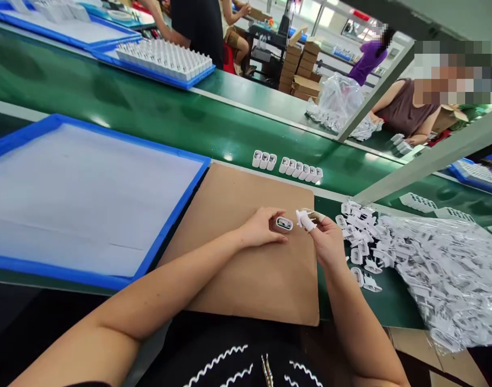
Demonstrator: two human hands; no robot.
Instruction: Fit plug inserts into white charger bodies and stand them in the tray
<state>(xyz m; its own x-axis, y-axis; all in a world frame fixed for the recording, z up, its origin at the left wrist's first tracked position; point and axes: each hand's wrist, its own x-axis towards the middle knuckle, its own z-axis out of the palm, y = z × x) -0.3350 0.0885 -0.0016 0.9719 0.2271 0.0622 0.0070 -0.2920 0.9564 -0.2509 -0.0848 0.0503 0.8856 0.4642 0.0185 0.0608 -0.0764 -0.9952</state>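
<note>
Over the cardboard sheet (pixel 246 269), my left hand (pixel 264 227) is closed around a white charger housing (pixel 284 224). The housing's oval open end faces right, and small electronic parts show inside it. Just to the right, my right hand (pixel 326 236) pinches a white plastic plug cap (pixel 305 219) with prongs. A small gap separates the cap from the housing. One fingertip of the right hand wears a pale cover. Beside the right hand lies a pile of loose white plug caps (pixel 361 231).
A clear bag (pixel 451 274) full of white caps spreads at the right. White housings (pixel 300 167) stand in a row on the green conveyor (pixel 157 123). A blue-rimmed tray (pixel 165 228) lies left. Across the line, a person (pixel 411 110) handles white parts behind a metal post (pixel 377 88).
</note>
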